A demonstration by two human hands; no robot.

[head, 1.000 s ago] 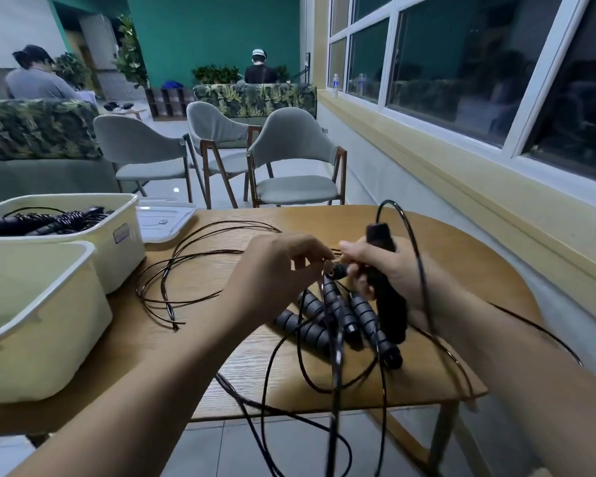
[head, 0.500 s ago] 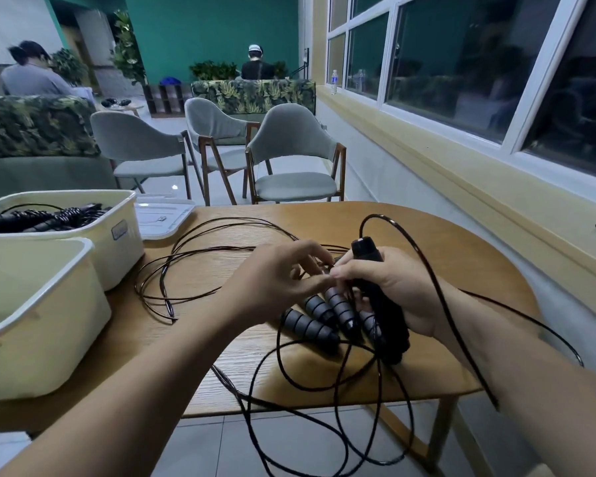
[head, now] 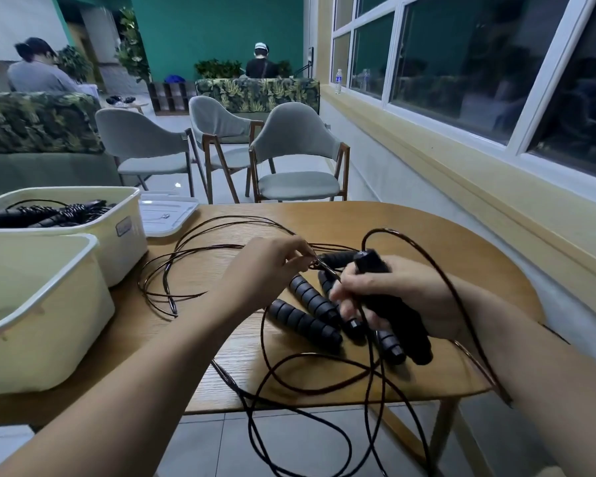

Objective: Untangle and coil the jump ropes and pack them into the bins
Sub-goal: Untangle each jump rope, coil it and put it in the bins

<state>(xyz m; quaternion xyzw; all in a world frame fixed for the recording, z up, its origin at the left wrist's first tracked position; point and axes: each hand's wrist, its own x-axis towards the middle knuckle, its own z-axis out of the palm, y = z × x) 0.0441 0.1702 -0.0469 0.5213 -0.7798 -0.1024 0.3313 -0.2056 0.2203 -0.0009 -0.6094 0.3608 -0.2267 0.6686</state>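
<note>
— Right hand (head: pixel 403 287) was curled round a smooth black handle (head: pixel 410 332), likely to anchor that end. Left hand (head: pixel 262 277) pinched the cord (head: pixel 367 390) at the tangle.

— And the rest?

— Ribbed handles (head: pixel 303 318) lay mid-frame on the table (head: pixel 427 228). Packed ropes sat in the far bin (head: pixel 124 232), upper left.

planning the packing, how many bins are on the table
2. The near bin sits at the left edge of the table; the far bin stands behind it, holding black rope handles. Others may lie out of frame.

Rope loops (head: pixel 370 373) past the bottom edge; near bin (head: pixel 48 321) past the left.
</note>
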